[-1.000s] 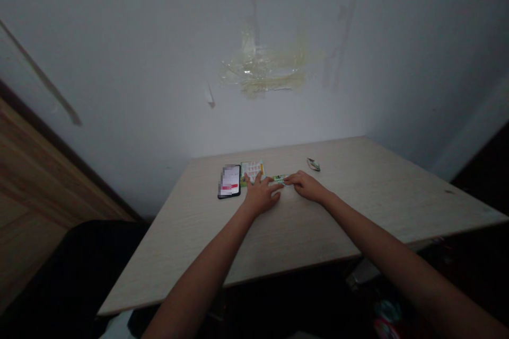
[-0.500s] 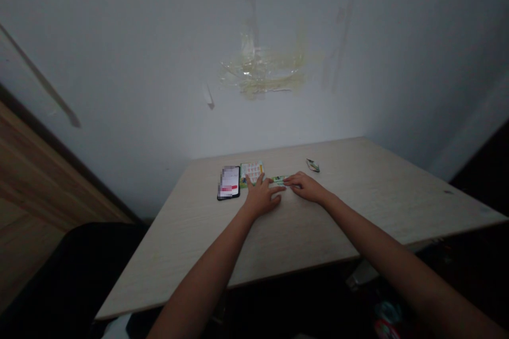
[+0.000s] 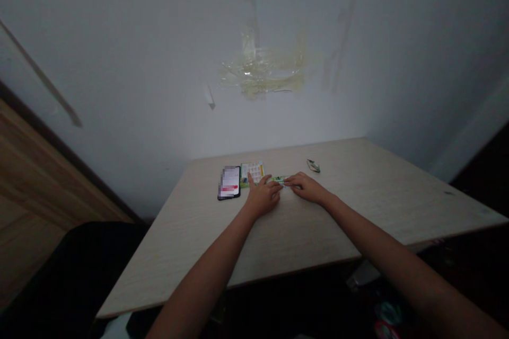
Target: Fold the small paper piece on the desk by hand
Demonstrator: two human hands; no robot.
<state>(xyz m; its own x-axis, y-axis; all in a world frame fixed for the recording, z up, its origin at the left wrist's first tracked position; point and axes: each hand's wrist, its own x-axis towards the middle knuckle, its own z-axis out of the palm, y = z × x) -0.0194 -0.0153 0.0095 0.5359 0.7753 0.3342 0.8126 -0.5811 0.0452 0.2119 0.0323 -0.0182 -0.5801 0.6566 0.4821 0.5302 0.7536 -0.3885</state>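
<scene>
A narrow green-and-white folded paper strip [image 3: 279,179] lies flat on the table between my hands. My left hand [image 3: 262,197] rests at its left end, fingers spread, with one finger over the edge of a printed card [image 3: 254,169]. The other fingers reach the strip. At the strip's right end, my right hand [image 3: 305,188] has its fingers pressed together on the paper, covering that end. The fingertips of both hands nearly meet. The card shows rows of small pictures and a green border; part of it is hidden by my left hand.
A phone [image 3: 229,183] with its screen lit lies left of the card. Beyond my right hand sits a small folded paper piece [image 3: 313,165]. The pale wooden table [image 3: 318,238] meets a wall [image 3: 159,63] bearing clear tape [image 3: 270,71]. A dark chair-like shape [image 3: 99,254] stands at left.
My left hand's fingers have drawn in and shifted right toward the strip, uncovering more of the card. My right hand stays at the strip's right end with only slight finger movement.
</scene>
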